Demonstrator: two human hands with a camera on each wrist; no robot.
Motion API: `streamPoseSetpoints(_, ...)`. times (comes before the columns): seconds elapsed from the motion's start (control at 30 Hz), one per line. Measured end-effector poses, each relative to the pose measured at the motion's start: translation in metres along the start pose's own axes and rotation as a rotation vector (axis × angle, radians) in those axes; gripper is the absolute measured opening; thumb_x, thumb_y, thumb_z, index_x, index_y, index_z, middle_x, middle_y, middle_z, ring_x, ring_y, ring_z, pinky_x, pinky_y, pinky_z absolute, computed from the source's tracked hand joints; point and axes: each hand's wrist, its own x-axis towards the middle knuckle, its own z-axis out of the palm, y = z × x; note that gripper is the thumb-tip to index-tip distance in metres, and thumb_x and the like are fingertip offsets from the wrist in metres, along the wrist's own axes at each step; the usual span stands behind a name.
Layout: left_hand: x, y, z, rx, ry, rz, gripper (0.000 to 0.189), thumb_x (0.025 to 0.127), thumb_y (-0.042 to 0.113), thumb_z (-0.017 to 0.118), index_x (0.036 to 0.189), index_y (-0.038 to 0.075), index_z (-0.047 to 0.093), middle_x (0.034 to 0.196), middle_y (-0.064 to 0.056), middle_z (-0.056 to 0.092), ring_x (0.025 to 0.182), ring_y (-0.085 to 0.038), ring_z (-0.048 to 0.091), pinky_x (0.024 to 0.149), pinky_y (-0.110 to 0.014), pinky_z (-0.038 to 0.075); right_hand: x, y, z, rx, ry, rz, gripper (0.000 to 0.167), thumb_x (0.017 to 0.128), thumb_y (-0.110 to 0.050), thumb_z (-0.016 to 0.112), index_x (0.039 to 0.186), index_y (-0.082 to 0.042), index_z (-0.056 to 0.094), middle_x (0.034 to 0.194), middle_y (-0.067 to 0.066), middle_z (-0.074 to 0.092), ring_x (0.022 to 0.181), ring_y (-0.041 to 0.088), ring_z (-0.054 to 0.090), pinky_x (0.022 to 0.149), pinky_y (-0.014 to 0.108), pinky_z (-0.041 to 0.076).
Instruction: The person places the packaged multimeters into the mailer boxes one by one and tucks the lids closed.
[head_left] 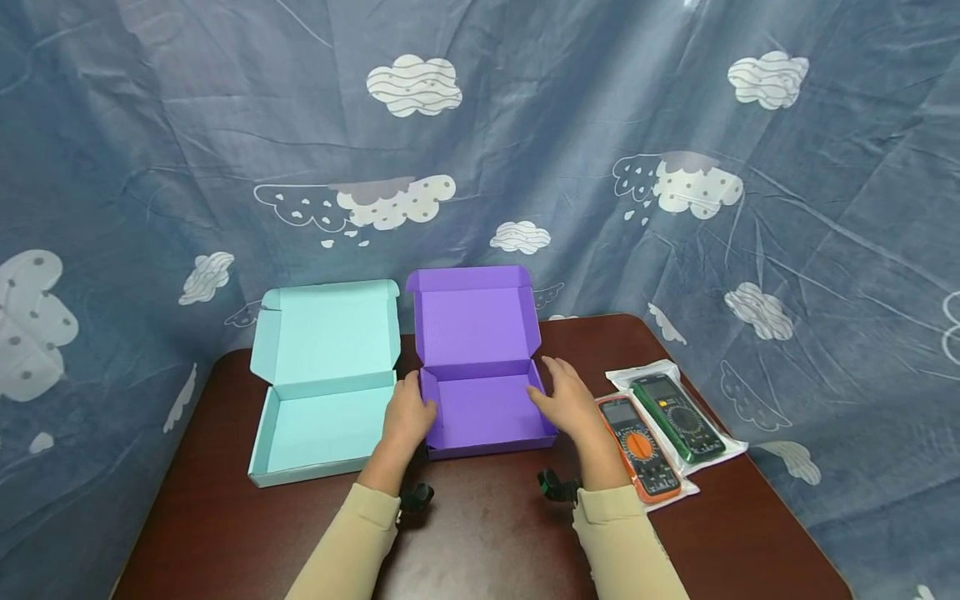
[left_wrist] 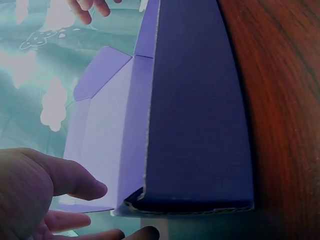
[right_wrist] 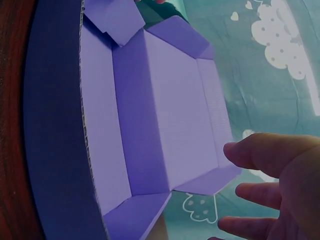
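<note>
Fingers (right_wrist: 257, 194) on the right hand (head_left: 566, 400) are spread and hold nothing; on the left hand (head_left: 407, 412) I see the thumb (left_wrist: 75, 180) held well apart from loosely extended fingers, also with nothing in their grasp. Between the two hands, near the middle of the desk's (head_left: 480, 533) far edge, lies the purple cardboard mailer box (head_left: 480, 408), its lid (head_left: 475, 325) raised along the far side. What matters most from my end is that its long axis runs left to right, from one hand toward the other, with a short end wall facing each palm. I make neither hand clearly nearer: each is just beside its own end, thumb toward the interior. Whether any fingertip touches cardboard, I cannot tell.

Left of the left hand, toward the desk's far left corner, I have the mint-green mailer box (head_left: 330, 425), also open. Along the right edge, two bagged digital multimeters lie side by side: the orange multimeter (head_left: 640, 446) nearer the right hand, the green multimeter (head_left: 682, 421) beyond it.
</note>
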Motion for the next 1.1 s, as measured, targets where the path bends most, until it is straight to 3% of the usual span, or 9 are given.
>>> streamPoseSetpoints(0.57, 0.005, -0.010, 0.008, 0.110, -0.066, 0.074, 0.041, 0.087, -0.005, 0.061, 0.126, -0.016, 0.057, 0.101, -0.030, 0.066, 0.097, -0.044, 0.067, 0.082, -0.055, 0.054, -0.007, 0.013, 0.013, -0.012, -0.024, 0.033, 0.070, 0.095, -0.025, 0.067, 0.152, 0.005, 0.042, 0.151, 0.031, 0.043, 0.140, 0.046, 0.041, 0.113, 0.059, 0.033)
streamPoseSetpoints(0.73, 0.005, -0.009, 0.008, 0.138, -0.103, 0.069, 0.029, 0.085, -0.006, 0.060, 0.113, -0.009, 0.065, 0.092, -0.025, 0.070, 0.085, -0.039, 0.070, 0.072, -0.052, 0.056, -0.008, 0.019, 0.015, 0.002, -0.034, 0.053, 0.069, 0.095, -0.026, 0.067, 0.152, 0.005, 0.041, 0.149, 0.032, 0.045, 0.139, 0.047, 0.043, 0.113, 0.059, 0.033)
streamPoseSetpoints(1.1, 0.004, -0.001, 0.009, 0.183, -0.122, 0.028, 0.020, 0.088, -0.006, 0.061, 0.107, -0.007, 0.063, 0.087, -0.025, 0.070, 0.076, -0.038, 0.071, 0.062, -0.049, 0.056, -0.014, 0.033, 0.007, 0.021, -0.046, 0.122, 0.068, 0.099, -0.032, 0.064, 0.152, 0.006, 0.041, 0.148, 0.036, 0.044, 0.136, 0.051, 0.043, 0.110, 0.064, 0.034)
